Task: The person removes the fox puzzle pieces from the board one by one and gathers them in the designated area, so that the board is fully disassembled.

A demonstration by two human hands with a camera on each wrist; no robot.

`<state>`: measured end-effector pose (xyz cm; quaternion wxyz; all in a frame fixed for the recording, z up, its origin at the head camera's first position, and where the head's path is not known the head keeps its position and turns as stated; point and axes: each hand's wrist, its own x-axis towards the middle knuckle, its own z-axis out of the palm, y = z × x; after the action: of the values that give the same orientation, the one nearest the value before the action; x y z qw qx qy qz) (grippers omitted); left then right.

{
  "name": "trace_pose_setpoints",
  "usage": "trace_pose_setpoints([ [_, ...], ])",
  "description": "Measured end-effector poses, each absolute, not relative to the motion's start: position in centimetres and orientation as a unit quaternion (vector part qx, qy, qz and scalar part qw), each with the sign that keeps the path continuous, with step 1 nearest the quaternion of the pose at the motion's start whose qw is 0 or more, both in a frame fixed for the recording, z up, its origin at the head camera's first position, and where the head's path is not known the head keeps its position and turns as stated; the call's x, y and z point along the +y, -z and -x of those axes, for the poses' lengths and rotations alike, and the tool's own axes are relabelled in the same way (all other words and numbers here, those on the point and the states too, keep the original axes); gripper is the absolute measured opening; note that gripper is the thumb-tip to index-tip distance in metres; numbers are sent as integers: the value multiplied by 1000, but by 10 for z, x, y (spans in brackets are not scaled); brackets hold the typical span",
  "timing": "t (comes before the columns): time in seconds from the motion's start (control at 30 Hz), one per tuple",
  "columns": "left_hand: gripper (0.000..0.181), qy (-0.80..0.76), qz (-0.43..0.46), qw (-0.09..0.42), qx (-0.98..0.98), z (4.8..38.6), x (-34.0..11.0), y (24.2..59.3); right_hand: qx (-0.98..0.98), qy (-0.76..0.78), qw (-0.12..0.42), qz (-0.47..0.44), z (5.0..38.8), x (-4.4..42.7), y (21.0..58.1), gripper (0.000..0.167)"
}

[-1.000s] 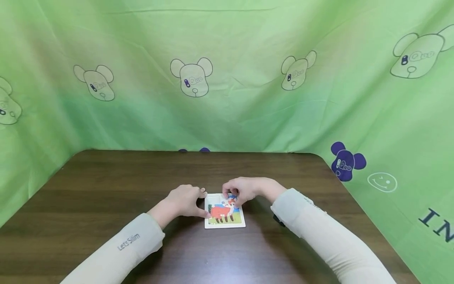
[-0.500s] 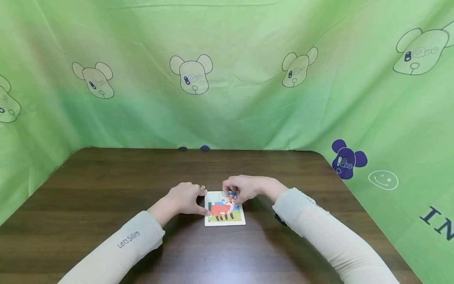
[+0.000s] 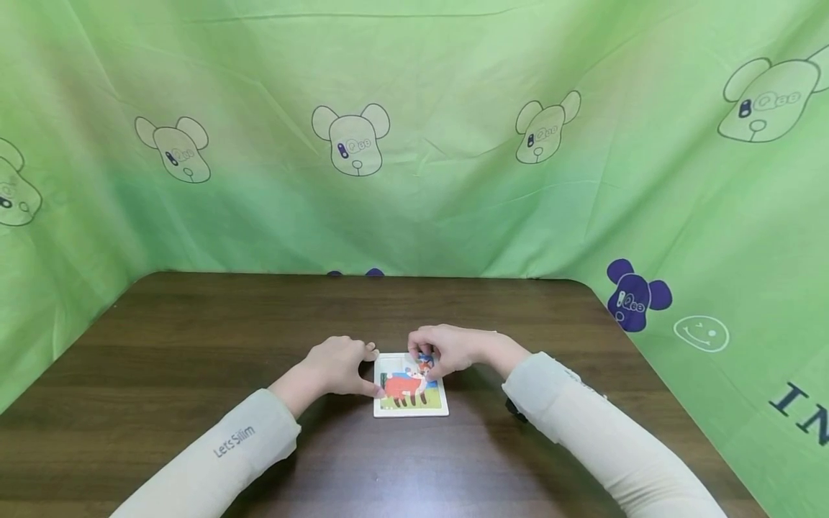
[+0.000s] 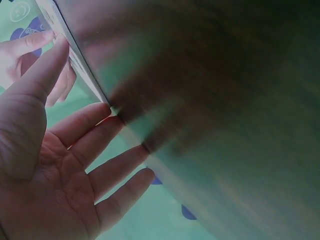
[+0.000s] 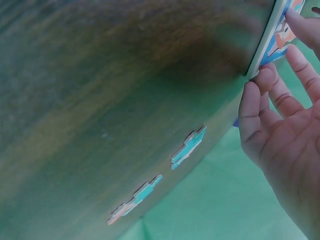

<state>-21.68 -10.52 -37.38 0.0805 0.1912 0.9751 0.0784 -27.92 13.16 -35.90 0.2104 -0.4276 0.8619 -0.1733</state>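
Observation:
A jigsaw puzzle in a white square frame (image 3: 411, 413) lies on the table, showing a red-orange animal (image 3: 400, 385). Its upper left part is pale, without picture. My left hand (image 3: 340, 365) lies at the frame's left side. In the left wrist view, its thumb (image 4: 47, 67) touches the frame's edge while the fairly straight fingers (image 4: 117, 165) reach down to the table. My right hand (image 3: 448, 347) is over the upper right corner. Its thumb and bent fingers pinch a puzzle piece (image 3: 423, 366) at the animal's head; the fingers partly hide it.
Two loose puzzle pieces, one nearer the puzzle (image 5: 189, 147) and one farther off (image 5: 134, 201), lie on the brown table (image 3: 259, 309) in the right wrist view. The head view does not show them. A green printed cloth (image 3: 447, 216) hangs behind the table and along its sides.
My right hand and forearm have shifted very slightly to the right, with the fingers still at the same corner. The left hand and the frame have stayed in place.

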Motion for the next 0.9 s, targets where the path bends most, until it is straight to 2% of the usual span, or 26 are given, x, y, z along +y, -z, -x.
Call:
trace_pose_setpoints([
  [0.23, 73, -82, -195, 83, 974, 215, -105, 373, 868, 193, 208, 408, 279, 134, 364, 34],
  [0.9, 75, -86, -185, 85, 975, 214, -105, 373, 870, 196, 182, 414, 278, 146, 362, 30],
])
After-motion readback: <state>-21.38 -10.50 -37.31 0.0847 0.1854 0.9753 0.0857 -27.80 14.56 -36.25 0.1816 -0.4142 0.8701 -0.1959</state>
